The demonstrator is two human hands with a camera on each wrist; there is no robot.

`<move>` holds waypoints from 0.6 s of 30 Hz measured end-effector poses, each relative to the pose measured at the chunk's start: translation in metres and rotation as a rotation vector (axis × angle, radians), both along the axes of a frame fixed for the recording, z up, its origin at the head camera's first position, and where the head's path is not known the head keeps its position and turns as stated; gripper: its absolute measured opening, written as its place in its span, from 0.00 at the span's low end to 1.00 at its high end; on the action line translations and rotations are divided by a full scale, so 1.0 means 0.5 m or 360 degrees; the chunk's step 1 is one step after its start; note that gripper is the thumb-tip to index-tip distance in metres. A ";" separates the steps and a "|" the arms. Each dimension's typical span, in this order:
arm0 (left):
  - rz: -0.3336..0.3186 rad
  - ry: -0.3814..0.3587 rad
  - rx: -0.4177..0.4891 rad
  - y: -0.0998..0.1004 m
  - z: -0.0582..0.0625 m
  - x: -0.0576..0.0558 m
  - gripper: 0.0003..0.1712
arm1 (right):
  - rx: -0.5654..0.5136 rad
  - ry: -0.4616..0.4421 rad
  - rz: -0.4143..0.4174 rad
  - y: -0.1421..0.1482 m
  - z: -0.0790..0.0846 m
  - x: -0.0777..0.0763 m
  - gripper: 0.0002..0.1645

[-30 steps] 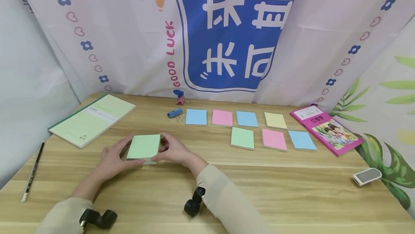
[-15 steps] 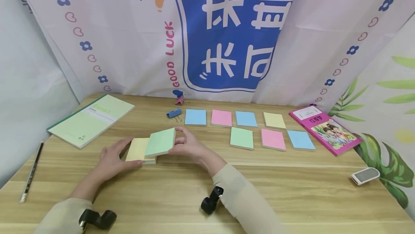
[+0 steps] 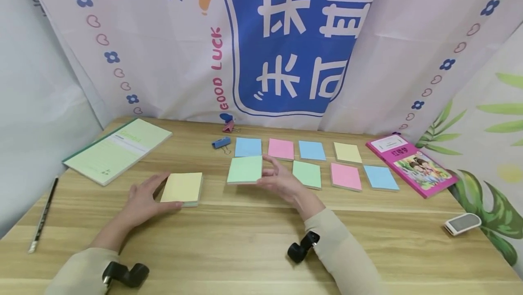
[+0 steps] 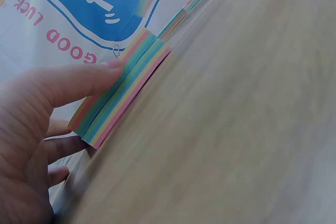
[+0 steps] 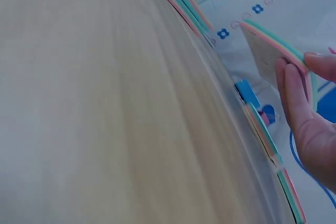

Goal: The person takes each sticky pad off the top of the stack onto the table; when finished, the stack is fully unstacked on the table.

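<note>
My right hand [image 3: 284,186] pinches a green-topped sticky note pad [image 3: 244,169] by its right edge. In the right wrist view the pad [image 5: 266,59] is tilted above the table, thumb on one face and fingers on the other. With thumb and fingers spread around it, my left hand [image 3: 143,199] holds a yellow-topped stack of sticky note pads [image 3: 182,187] on the table. The left wrist view shows the striped coloured sides of this stack [image 4: 128,90], the thumb pressing along them. Two rows of sticky note pads lie beyond, including a green one [image 3: 307,174] just behind the right hand.
A blue binder clip [image 3: 221,142] and a pink one [image 3: 229,126] lie at the back. A green notebook [image 3: 118,151] and a pencil [image 3: 43,215] are on the left. To the right are a pink book [image 3: 411,163] and a small white device [image 3: 462,223].
My right hand has lifted the green-topped pad off the stack and carried it to the right, exposing a yellow top. My left hand stays at the stack.
</note>
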State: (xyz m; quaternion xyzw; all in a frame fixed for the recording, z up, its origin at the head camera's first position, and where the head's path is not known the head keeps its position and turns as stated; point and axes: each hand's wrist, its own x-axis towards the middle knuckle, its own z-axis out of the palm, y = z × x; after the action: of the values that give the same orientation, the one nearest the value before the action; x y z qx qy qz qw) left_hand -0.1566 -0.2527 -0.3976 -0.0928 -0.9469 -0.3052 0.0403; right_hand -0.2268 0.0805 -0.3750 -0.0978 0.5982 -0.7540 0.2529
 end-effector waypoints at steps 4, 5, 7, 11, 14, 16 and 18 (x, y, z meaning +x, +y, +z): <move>-0.0001 0.0005 0.0002 0.004 -0.001 -0.001 0.52 | 0.0066 0.0010 -0.0024 0.039 -0.007 -0.004 0.48; -0.0001 0.0007 0.0006 0.004 -0.001 0.000 0.52 | 0.0074 0.0014 -0.0031 0.045 -0.007 -0.005 0.48; 0.0000 0.0009 0.0013 0.003 0.000 0.001 0.51 | 0.0078 0.0002 -0.0053 0.056 -0.010 -0.007 0.48; 0.0004 0.0005 0.0019 0.001 0.002 0.003 0.51 | 0.0069 -0.0050 -0.0082 0.067 -0.018 -0.011 0.48; -0.0004 0.0000 0.0008 0.001 0.000 0.001 0.51 | 0.0091 -0.0075 -0.0101 0.069 -0.026 -0.013 0.49; -0.0010 -0.0001 -0.0002 0.001 -0.001 0.000 0.52 | 0.0119 -0.0092 -0.0137 0.070 -0.028 -0.013 0.49; -0.0008 0.0003 -0.0005 0.000 -0.002 -0.002 0.52 | 0.0145 -0.0093 -0.0175 0.070 -0.028 -0.012 0.49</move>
State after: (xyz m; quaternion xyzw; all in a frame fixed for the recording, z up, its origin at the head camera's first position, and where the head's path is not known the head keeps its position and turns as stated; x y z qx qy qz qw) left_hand -0.1575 -0.2527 -0.3986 -0.0955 -0.9471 -0.3037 0.0403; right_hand -0.2330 0.1156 -0.3892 -0.0311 0.6288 -0.7413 0.2326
